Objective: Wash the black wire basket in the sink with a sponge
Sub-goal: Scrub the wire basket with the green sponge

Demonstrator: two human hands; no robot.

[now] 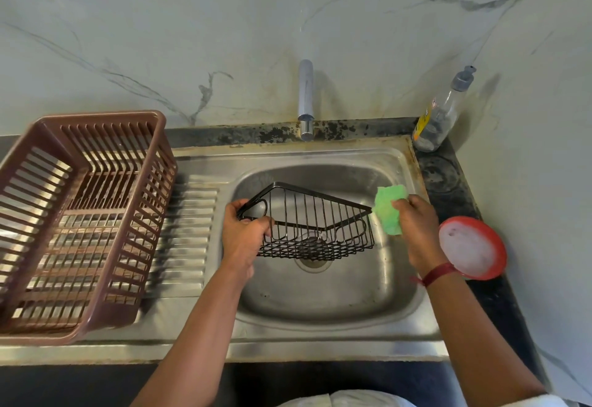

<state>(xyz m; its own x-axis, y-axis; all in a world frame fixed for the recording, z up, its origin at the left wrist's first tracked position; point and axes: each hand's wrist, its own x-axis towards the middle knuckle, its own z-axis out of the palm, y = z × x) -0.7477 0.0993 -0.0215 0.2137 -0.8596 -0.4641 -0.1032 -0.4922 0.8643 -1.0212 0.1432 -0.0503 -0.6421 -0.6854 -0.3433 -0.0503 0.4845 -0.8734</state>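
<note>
With your left hand [245, 233] clamped on the black wire basket [315, 224] over the sink [323, 281] and your right hand [416, 224] pinching the sponge [387, 209] (at its corner), hard scrubbing could twist it loose.

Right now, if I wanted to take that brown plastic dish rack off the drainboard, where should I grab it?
Probably by the thick rolled rim of the brown plastic dish rack, coming from above with a hand on each long side. The slatted walls flare outward and look thin, while the rim is solid and open all round. It looks empty, so light.
</note>
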